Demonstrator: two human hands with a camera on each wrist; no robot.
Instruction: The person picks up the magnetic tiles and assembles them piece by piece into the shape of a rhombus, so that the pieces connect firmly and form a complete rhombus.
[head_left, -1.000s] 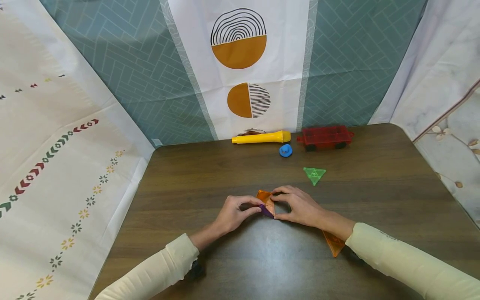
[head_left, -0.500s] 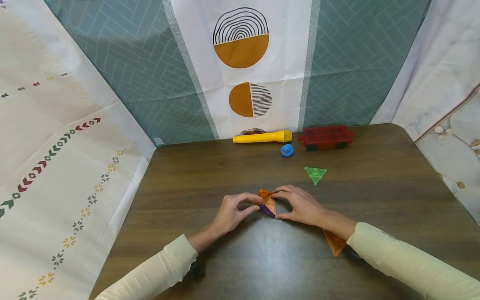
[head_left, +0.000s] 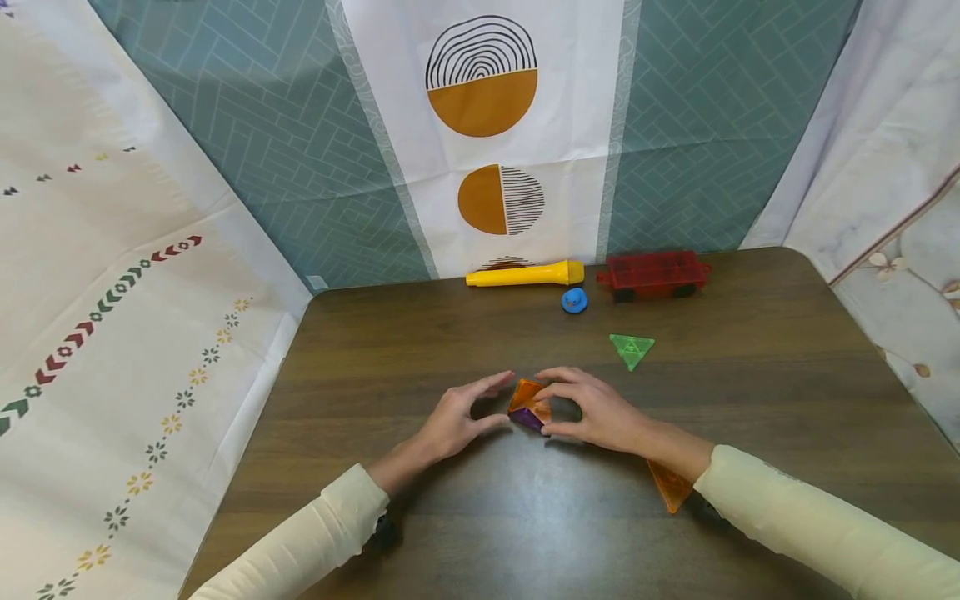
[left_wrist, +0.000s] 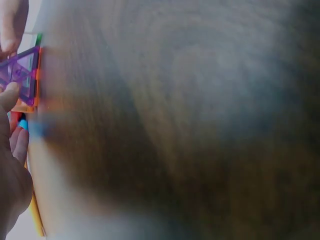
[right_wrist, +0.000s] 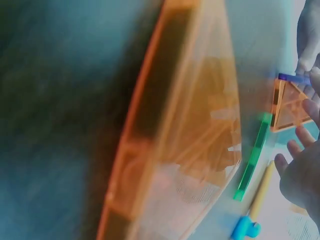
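At the middle of the table, orange triangular magnetic tiles (head_left: 527, 390) and a purple triangular magnetic tile (head_left: 528, 418) lean together in a small pyramid. My right hand (head_left: 596, 408) curls its fingers and thumb about the right side of the pyramid, holding an orange tile. To the left, my left hand (head_left: 457, 419) stays just off the tiles, thumb and fingers apart with nothing between them. The purple tile (left_wrist: 22, 75) faces the left wrist camera; an orange tile (right_wrist: 291, 106) shows in the right wrist view. Fingers partly hide the pyramid's right side.
Another orange triangular tile (head_left: 670, 485) lies partly under the right forearm. A green triangular tile (head_left: 632, 350) lies beyond the right hand. Along the back are a yellow toy microphone (head_left: 525, 274), a small blue toy duck (head_left: 574, 301) and a red toy wagon (head_left: 655, 275).
My left hand has let go of the purple tile and drawn slightly left, its fingers spreading. My right hand stays almost in place at the pyramid.
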